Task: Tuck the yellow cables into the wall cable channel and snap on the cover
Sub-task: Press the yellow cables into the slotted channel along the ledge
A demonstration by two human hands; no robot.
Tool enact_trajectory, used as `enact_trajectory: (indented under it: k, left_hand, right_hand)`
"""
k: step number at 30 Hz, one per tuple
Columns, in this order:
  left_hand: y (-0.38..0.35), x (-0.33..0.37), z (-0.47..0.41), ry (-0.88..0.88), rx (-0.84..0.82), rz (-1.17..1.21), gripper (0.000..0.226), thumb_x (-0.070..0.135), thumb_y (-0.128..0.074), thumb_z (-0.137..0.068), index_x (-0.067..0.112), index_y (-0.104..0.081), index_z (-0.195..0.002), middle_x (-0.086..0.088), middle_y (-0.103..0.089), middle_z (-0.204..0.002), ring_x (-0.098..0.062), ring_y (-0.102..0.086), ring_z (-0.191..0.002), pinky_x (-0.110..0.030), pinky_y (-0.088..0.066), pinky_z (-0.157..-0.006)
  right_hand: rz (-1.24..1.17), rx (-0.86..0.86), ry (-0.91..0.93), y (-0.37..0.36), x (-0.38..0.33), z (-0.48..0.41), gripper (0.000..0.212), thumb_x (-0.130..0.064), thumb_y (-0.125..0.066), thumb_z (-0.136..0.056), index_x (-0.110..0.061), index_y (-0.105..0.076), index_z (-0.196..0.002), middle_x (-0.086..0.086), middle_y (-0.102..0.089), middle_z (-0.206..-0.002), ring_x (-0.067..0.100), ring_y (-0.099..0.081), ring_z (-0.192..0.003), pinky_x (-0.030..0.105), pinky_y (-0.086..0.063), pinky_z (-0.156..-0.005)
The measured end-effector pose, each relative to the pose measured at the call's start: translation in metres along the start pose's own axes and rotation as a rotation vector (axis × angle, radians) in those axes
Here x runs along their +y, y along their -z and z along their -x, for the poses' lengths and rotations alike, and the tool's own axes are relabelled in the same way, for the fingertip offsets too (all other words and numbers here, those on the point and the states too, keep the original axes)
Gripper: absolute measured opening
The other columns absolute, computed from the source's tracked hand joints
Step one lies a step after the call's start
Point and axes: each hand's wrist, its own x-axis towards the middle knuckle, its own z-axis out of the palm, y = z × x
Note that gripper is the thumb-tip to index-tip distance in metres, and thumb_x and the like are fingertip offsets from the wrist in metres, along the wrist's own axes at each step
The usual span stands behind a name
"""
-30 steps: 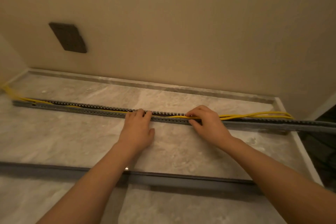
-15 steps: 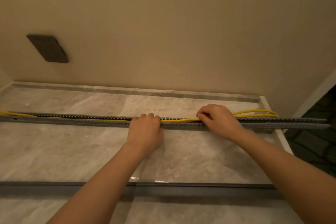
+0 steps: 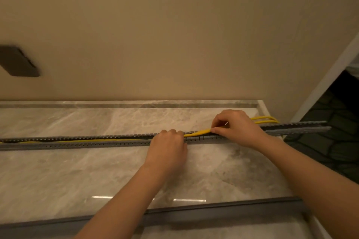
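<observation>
The yellow cables (image 3: 200, 133) run along the slotted grey cable channel (image 3: 77, 141), which lies lengthwise on the marble surface (image 3: 77, 170) rather than on the wall; left of the left hand's fingers the cables sit low inside the channel, between its two toothed side walls, while between the two hands they rise above the channel's rim. The right hand (image 3: 236, 128) pinches this raised stretch, thumb and forefinger closed together on the cables just above the channel, the other fingers curled loosely over it. Beyond the right hand's knuckles, on the side away from the left hand, the cables emerge as a loose loop lying outside the channel on its far side, touching the marble near the surface's raised edge. The left hand (image 3: 168, 147) rests palm down with its fingertips (image 3: 171, 132) bent over the near wall of the channel, pressed together on the cables inside; whether they grip the cables or only press on them cannot be told. The two hands are near each other but apart, a short span of exposed teeth showing between them. Nearer the person than both wrists, a long grey cover strip (image 3: 223, 209) lies on the marble, parallel to the channel and well apart from it. Behind the fingers rises a plain beige wall (image 3: 174, 35), bearing a dark rectangular plate (image 3: 18, 61) far to the left of the left hand
</observation>
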Motion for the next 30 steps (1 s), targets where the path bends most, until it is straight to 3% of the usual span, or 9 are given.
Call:
enact_trajectory:
  k: [7,14,18,26,30]
  left_hand:
    - [0.000,0.004,-0.004,0.007,0.003,-0.052,0.018,0.030,-0.041,-0.092,0.016,-0.051,-0.094,-0.002,-0.061,-0.093,-0.022,-0.054,-0.084,-0.030,-0.034,-0.062]
    - [0.004,0.028,-0.009,-0.050,0.051,-0.065,0.017,0.029,-0.037,-0.093,0.017,-0.050,-0.095,-0.002,-0.060,-0.092,-0.022,-0.055,-0.084,-0.031,-0.032,-0.061]
    - [0.007,0.046,-0.015,-0.093,0.050,-0.044,0.019,0.028,-0.038,-0.093,0.016,-0.051,-0.098,-0.003,-0.059,-0.095,-0.024,-0.055,-0.085,-0.032,-0.032,-0.062]
    - [0.005,0.064,-0.024,-0.085,-0.037,-0.133,0.017,0.028,-0.040,-0.094,0.017,-0.051,-0.100,-0.002,-0.059,-0.093,-0.022,-0.056,-0.078,-0.031,-0.032,-0.059]
    - [0.005,0.054,-0.026,-0.058,-0.057,-0.087,0.017,0.032,-0.038,-0.095,0.019,-0.045,-0.086,-0.003,-0.060,-0.090,-0.021,-0.050,-0.071,-0.030,-0.034,-0.059]
  right_hand:
    - [-0.020,0.035,-0.008,-0.008,0.005,0.001,0.006,-0.023,-0.069,-0.082,-0.019,-0.069,-0.077,-0.007,-0.059,-0.076,0.009,-0.055,-0.073,0.018,-0.041,-0.063]
    - [0.144,-0.049,0.057,-0.008,0.012,0.007,0.021,-0.037,-0.049,-0.094,-0.023,-0.063,-0.099,-0.003,-0.063,-0.091,0.016,-0.056,-0.083,0.030,-0.043,-0.071]
    - [0.257,-0.043,0.032,0.006,0.026,0.014,0.030,-0.042,-0.039,-0.096,-0.025,-0.064,-0.099,-0.003,-0.064,-0.092,0.018,-0.056,-0.087,0.033,-0.040,-0.073]
    - [0.268,-0.087,-0.144,0.046,0.070,0.031,0.032,-0.047,-0.042,-0.093,-0.027,-0.065,-0.104,-0.006,-0.064,-0.101,0.012,-0.055,-0.090,0.036,-0.047,-0.085]
    - [0.191,-0.140,-0.196,0.051,0.082,0.033,0.025,-0.045,-0.049,-0.091,-0.026,-0.064,-0.097,-0.006,-0.061,-0.095,0.010,-0.055,-0.084,0.031,-0.048,-0.078]
